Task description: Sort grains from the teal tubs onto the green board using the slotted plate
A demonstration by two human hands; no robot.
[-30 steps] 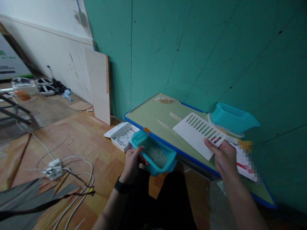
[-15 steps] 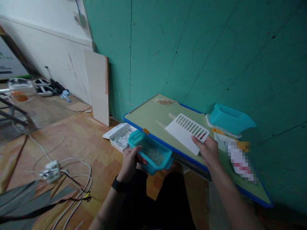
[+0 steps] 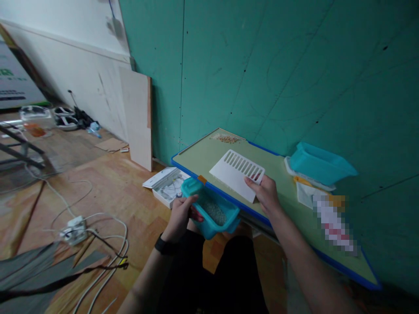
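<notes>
- With my left hand (image 3: 181,216), I'm gripping the near rim of a teal bin (image 3: 211,230), thumb above and fingers curling beneath.
- That bin is sitting above the knees, just beside the table's blue near edge, and I'm seeing pale grains (image 3: 214,212) lying in it.
- With my right hand (image 3: 266,194), I'm clasping a white slotted board (image 3: 229,172) by its right end, thumb pressing on its upper face.
- I'm holding this board tilted over the middle of the green-topped table (image 3: 203,152); from my feed I can't tell whether its lower edge is touching the surface.
- Toward the far corner, I'm spotting brown grains (image 3: 227,139) lying scattered.
- At the right, beside the green wall (image 3: 262,65), I'm viewing a second teal bin (image 3: 319,163) and, nearer, a blurred-out package (image 3: 334,226).
- Left of the bin I'm gripping, a white box (image 3: 168,187) is lying with its lid raised, cables showing inside.
</notes>
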